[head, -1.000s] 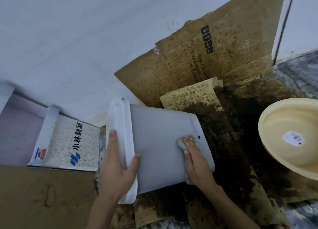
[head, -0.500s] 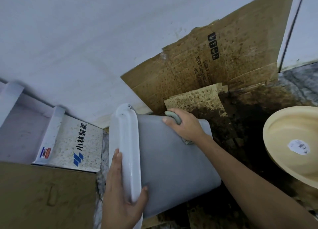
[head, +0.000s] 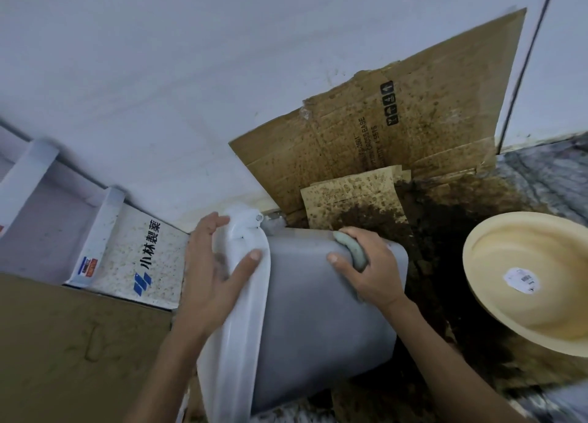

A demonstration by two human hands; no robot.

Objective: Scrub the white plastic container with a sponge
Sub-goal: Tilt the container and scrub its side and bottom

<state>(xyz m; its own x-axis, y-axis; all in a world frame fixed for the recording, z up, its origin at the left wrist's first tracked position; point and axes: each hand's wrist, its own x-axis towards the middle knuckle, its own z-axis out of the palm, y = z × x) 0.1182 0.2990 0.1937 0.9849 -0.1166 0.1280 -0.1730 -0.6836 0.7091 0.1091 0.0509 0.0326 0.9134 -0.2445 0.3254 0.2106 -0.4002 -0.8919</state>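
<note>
Here the white container (head: 311, 298) lies tipped on its side over stained, wet cardboard (head: 397, 142) near the foot of a pale wall (head: 191, 72), its rim to the left and its base to the right. The left hand (head: 213, 273) grips the rim near its top corner, thumb across the rim's face and fingers curled over the far edge. The right hand (head: 372, 270) sits on the container's upper far edge, its grip closed around a pale green sponge (head: 353, 251) that it presses against the wall of the container; the sponge bulges out between thumb and fingers. Dark, soaked patches spread across the cardboard right of the container. Further right, a cream bowl (head: 521, 257) with a barcode sticker inside rests on the same cardboard, well apart from the container. Left of the container lies a flattened white box (head: 127, 251) with blue and black characters, speckled with brown spots, and a plain brown sheet (head: 79, 343) covers the near left corner.
</note>
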